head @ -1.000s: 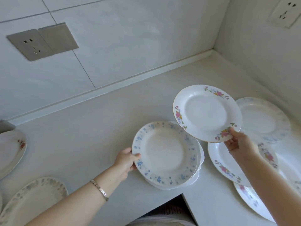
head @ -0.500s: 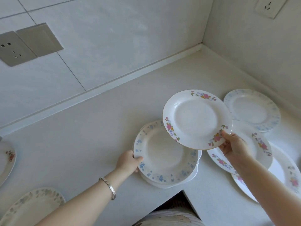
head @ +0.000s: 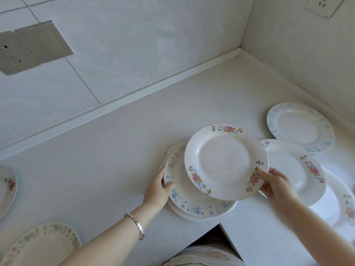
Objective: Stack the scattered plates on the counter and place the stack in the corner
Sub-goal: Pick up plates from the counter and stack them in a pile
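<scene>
Counter [head: 134, 150]: white, running back to a corner [head: 240, 49] between tiled walls; grey socket [head: 17, 52] on the left wall, white socket [head: 324, 4] on the right wall.
Right hand [head: 276, 186]: closed on the pink plate [head: 224, 160], thumb on top of the near rim, fingers curled beneath; plate tilted, lying over the right part of the stack [head: 199, 217]; touching it or not, impossible to tell.
Left hand [head: 156, 189]: gripping the stack's left edge, thumb on the blue plate [head: 182, 196]; bracelet [head: 136, 225] on the wrist.
Stack: at the counter's front edge, well apart from the corner; blue plate on top, white plates beneath.
Other plates: 2nd pink plate [head: 292, 166] flat just right of the stack; far plate [head: 299, 127] near the right wall; edge plate [head: 338, 204] at right; left plate [head: 7, 187] and grey plate [head: 42, 242] at far left.
Hidden: left fingers under the stack's rim; number of plates in the stack unclear; 2nd pink plate partly behind the right hand; edge, left and grey plates cut off by the frame.
</scene>
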A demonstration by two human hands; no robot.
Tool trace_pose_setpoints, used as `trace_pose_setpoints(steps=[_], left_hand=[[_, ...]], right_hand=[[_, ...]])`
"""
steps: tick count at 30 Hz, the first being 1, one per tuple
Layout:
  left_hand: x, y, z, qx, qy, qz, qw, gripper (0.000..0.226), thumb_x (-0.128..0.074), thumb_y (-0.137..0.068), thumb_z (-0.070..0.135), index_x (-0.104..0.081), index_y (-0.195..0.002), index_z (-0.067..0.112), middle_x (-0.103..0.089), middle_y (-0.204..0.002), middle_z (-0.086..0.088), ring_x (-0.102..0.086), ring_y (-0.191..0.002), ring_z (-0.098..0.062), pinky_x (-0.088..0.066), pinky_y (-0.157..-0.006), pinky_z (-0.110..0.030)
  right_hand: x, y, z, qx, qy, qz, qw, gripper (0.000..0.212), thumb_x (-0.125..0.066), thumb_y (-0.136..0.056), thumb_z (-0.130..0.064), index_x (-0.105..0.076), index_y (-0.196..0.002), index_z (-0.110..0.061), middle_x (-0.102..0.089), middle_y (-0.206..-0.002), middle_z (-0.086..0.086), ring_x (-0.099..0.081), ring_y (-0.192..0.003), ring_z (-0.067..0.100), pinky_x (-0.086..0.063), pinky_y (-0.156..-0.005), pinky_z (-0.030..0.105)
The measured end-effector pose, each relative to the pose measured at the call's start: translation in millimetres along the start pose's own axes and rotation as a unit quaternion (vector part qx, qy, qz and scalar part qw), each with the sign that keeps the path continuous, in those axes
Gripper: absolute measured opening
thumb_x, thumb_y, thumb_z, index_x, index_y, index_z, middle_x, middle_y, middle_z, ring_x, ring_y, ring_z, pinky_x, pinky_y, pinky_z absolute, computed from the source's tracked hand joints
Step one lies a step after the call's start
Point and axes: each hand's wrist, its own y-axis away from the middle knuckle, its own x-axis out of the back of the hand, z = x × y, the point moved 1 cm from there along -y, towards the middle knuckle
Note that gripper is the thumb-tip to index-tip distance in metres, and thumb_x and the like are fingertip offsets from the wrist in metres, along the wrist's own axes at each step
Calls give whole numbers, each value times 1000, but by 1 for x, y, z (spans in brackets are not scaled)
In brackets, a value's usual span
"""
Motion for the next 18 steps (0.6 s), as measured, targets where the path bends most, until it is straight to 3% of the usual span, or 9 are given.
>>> trace_pose_setpoints(steps=[3, 5, 9, 12, 15, 16, 18], left_hand=[[1, 1, 3, 5, 35, 3, 999, 33, -47, -94, 10, -46, -114, 37, -58, -84, 18, -54, -77, 3, -43, -53, -3], [-1, 0, 3, 4, 57, 8, 998, 28, -45, -95, 12, -52, -110, 34, -59, -80, 17, -53, -73, 3, -42, -51, -1], [-2, -3, 2, 19, 84, 15, 996, 24, -43, -96, 16, -57, -109, 31, -62, -77, 10, -57, -71, -10, -46, -64, -21], [-2, -5, 1, 29, 88, 5, 996, 33, -38, -95, 7, -51, -103, 37, -59, -79, 12, -55, -73, -10, -44, -64, -23], [-3, -5, 3, 45, 81, 1, 996, 39, -35, -94, 5, -56, -117, 28, -60, -80, 8, -55, -77, -18, -43, -65, -26], [-2, -5, 3, 52, 75, 3, 996, 43, -34, -94, 3, -54, -125, 24, -63, -87, 5, -56, -83, -21, -42, -67, -27], [-2, -4, 5, 68, 57, 18, 996, 50, -31, -94, 2, -44, -140, 18, -62, -122, -1, -56, -109, -22, -39, -76, -23]], right_hand=[[-9, 7, 20, -28, 18, -16, 999, 18, -50, -89, 3, -52, -72, -2, -67, -50, 2, -65, -45, 11, -54, -45, 20], [-14, 8, 32, -45, 34, -17, 998, 17, -50, -89, 3, -55, -74, -1, -69, -58, 7, -67, -52, 16, -54, -45, 21], [-22, 11, 44, -54, 48, -5, 997, 11, -50, -90, 2, -56, -81, 1, -62, -80, 15, -61, -73, 26, -57, -48, 23], [-26, 13, 42, -9, 133, 18, 991, 9, -52, -90, -2, -59, -84, -3, -65, -80, 12, -62, -73, 24, -58, -58, 28], [-24, 11, 43, 57, 335, 30, 940, 15, -56, -89, -15, -63, -82, -4, -69, -76, 10, -66, -68, 23, -58, -70, 40], [-24, 12, 45, 64, 396, 23, 916, 19, -56, -89, -20, -64, -81, -5, -67, -71, 7, -65, -62, 21, -58, -69, 39], [-24, 13, 48, 60, 480, 17, 875, 27, -55, -88, -30, -63, -80, -6, -61, -62, 2, -59, -54, 18, -51, -60, 32]])
